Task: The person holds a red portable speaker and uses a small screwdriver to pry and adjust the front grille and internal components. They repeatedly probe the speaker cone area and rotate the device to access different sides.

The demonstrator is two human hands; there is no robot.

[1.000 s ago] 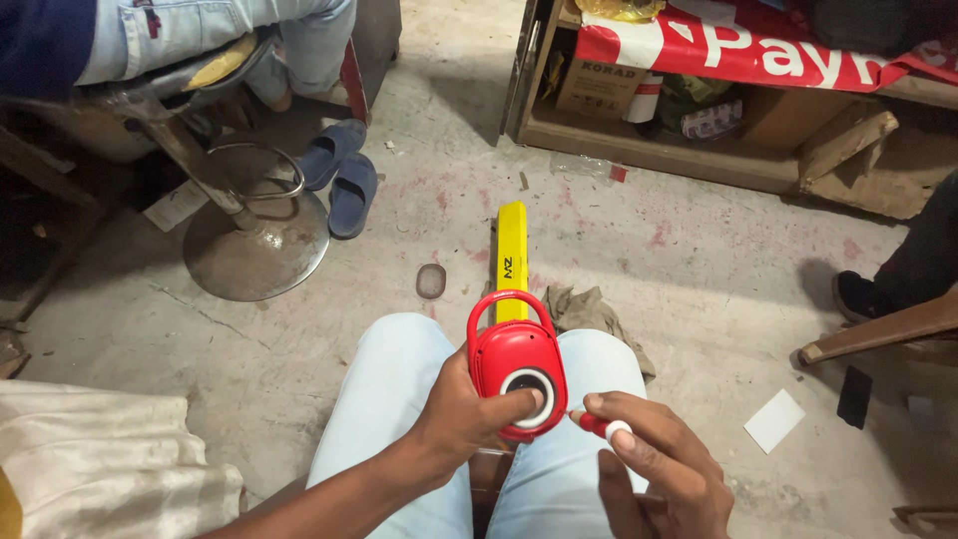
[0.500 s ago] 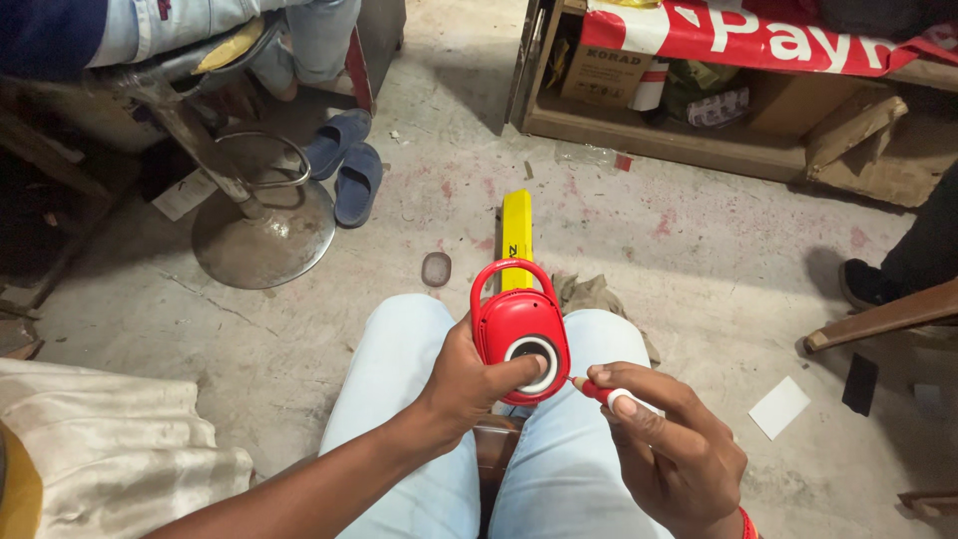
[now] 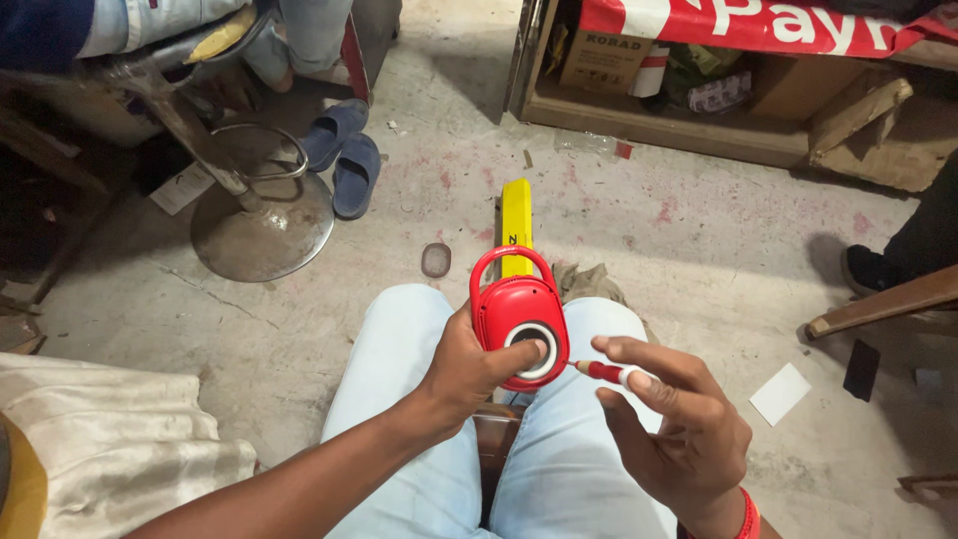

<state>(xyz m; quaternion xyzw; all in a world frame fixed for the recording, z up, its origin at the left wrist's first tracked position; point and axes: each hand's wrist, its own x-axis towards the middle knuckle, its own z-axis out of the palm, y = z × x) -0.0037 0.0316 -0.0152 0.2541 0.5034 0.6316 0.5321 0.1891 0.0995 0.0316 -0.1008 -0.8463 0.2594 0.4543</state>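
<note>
My left hand [image 3: 467, 367] grips a small red oval device [image 3: 517, 317] with a carry loop on top and a round grey centre, my thumb resting on that centre. My right hand [image 3: 671, 419] pinches a small red-handled screwdriver [image 3: 606, 372], its thin tip touching the device's right edge. Both hands hover above my knees in light blue jeans [image 3: 399, 419]. A long yellow tool [image 3: 516, 225] lies on the floor just beyond the device.
A round metal stool base [image 3: 261, 230] and a pair of blue sandals [image 3: 344, 160] stand at the left. Another person sits at the top left. A wooden shelf [image 3: 639, 125] with boxes is at the back. White cloth [image 3: 110, 439] lies bottom left.
The view shifted slightly. My right hand has brought the screwdriver's tip up against the device's right edge. The left hand still holds the device.
</note>
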